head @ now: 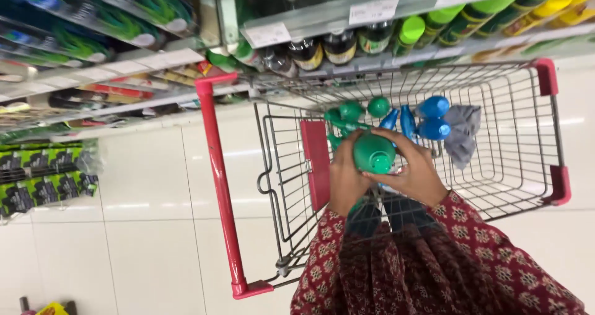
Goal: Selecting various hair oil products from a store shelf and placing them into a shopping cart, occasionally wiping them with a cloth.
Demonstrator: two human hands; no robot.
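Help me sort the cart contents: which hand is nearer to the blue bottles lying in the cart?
The right hand. It wraps the green bottle's right side, just below the blue bottles. The left hand holds the bottle's other side, farther off.

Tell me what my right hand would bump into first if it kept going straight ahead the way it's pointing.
Your right hand, gripping the green bottle, points up-left into the cart. It would probably meet the other green bottles first, though depth is hard to judge here.

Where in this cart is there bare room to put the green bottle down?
The cart has bare wire on its right half, between the grey cloth and the red-cornered end. It is crowded beside the green bottles and blue bottles.
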